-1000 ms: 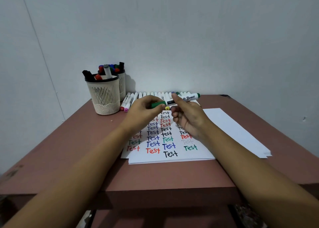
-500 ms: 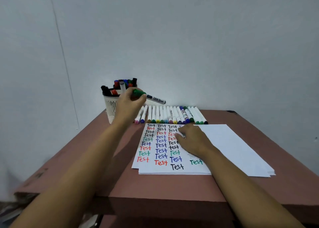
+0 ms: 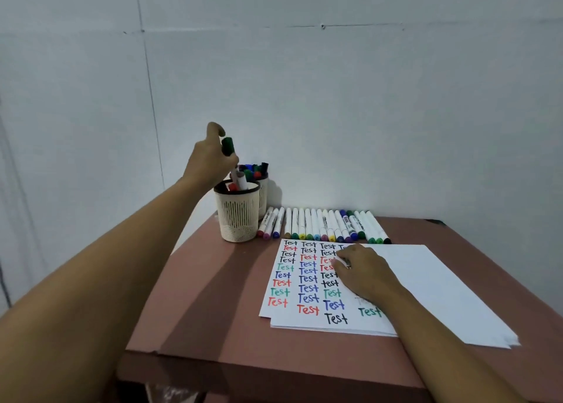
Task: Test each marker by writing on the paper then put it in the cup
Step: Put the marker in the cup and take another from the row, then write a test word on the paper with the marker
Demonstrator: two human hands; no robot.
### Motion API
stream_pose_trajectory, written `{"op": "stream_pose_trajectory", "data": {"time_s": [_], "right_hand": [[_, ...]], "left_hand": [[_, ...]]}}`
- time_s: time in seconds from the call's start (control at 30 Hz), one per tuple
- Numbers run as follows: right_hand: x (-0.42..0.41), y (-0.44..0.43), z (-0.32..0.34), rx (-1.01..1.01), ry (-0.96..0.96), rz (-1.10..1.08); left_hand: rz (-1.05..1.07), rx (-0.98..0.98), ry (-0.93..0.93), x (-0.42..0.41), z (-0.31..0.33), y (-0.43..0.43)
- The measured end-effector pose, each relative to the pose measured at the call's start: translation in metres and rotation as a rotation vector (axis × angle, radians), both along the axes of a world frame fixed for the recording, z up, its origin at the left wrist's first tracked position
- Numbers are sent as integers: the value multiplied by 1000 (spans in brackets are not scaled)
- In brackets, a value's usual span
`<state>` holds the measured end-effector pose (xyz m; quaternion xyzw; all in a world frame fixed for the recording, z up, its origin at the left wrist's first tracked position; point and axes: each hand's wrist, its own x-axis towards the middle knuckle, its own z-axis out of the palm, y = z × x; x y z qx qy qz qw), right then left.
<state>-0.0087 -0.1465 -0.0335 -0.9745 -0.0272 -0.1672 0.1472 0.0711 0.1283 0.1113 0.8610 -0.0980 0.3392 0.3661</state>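
Backing the scene, a plain pale wall point(image 3: 335, 98) meets the reddish-brown worktop point(image 3: 213, 296), where the paper point(image 3: 426, 280) lies flat, pinned under the right hand point(image 3: 364, 270), fingers loosely curled, probably to keep it from sliding. Untested markers point(image 3: 323, 224) wait in a row nearby. Left hand point(image 3: 210, 162) pinches the green marker point(image 3: 229, 152) upright over the front cup point(image 3: 239, 216), apparently for dropping in.

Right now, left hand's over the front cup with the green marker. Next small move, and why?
Probably lower the green-capped marker straight down and let go. The left hand holds it nearly upright, its lower end already at the mouth of the front cup, among the markers standing there. The right hand rests flat on the paper, so nothing else seems pending first.
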Motion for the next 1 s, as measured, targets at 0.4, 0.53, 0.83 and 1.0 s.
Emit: {"op": "stream_pose_trajectory", "data": {"time_s": [0.4, 0.53, 0.83, 1.0], "right_hand": [[1, 0, 0, -7, 14, -1], [1, 1, 1, -12, 27, -10], [-2, 1, 2, -13, 17, 1], [3, 1, 3, -99, 71, -20]], "left_hand": [[120, 370, 77, 15, -19, -7], [50, 303, -32, 9, -16, -18], [-241, 404, -51, -21, -90, -95], [-351, 552, 266, -22, -136, -105]]}}
